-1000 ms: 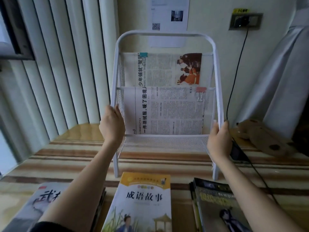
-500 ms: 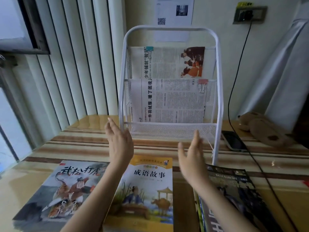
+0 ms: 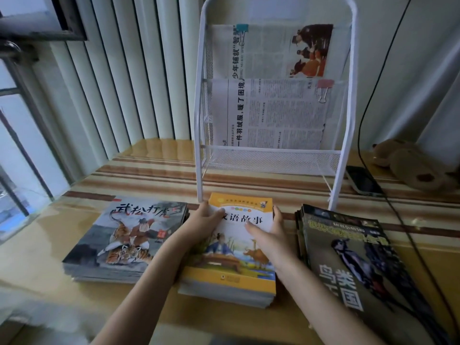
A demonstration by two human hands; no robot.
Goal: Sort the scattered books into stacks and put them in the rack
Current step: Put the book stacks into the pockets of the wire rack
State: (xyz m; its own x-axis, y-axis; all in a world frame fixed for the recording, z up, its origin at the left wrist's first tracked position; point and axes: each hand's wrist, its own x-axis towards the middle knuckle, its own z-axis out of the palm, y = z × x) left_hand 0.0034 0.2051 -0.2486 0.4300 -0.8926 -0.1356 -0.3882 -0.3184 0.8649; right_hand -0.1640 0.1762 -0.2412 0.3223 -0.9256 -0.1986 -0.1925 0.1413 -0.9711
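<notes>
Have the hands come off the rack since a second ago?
Yes. Both have come down and toward the camera from the white rack: the left hand and right hand now grip the sides of the yellow-covered stack in front of it.

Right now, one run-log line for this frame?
phase: grasp | left hand + right hand: gripping yellow book stack | rack: bottom tier free

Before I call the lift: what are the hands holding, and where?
Both grip the yellow book stack at its far end: left hand on the left edge, right hand on the right.
</notes>
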